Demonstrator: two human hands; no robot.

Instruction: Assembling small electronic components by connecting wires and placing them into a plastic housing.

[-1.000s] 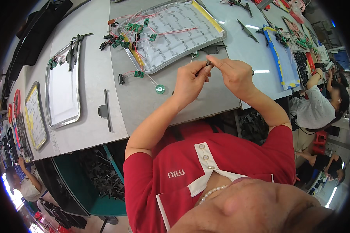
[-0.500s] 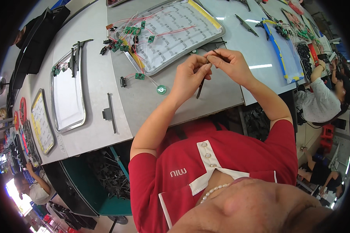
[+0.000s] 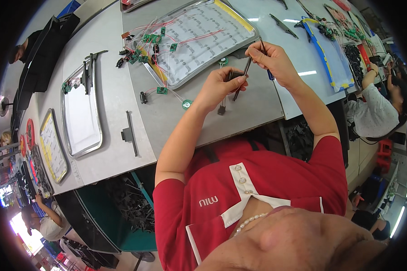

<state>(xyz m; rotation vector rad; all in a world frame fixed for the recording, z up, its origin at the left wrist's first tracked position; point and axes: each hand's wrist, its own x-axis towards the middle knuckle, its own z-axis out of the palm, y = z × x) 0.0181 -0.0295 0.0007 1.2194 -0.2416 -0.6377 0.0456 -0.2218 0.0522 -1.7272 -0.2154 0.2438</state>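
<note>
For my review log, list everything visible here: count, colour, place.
Worktable: one, grey and white, under the trays.
Large tray: one, white-lined with yellow edges, top centre.
Plain tray: one, white, left.
Small tray: one, yellow-edged, far left.
Blue-edged tray: one, white inside, right.
Circuit boards: several, green, mostly around the large tray.
Round discs: two, green, near the large tray.
T-shaped part: one, dark, table's left.
Bin: one, teal, holding dark parts, lower left.
Co-workers: at least two, pale tops, far left and right.
Held part: one, dark, left hand.
Slim object: one, partly blue, right hand.
Shirt: one, red, lower centre.
Left hand: one, bare, centre.
Right hand: one, bare, centre.
</note>
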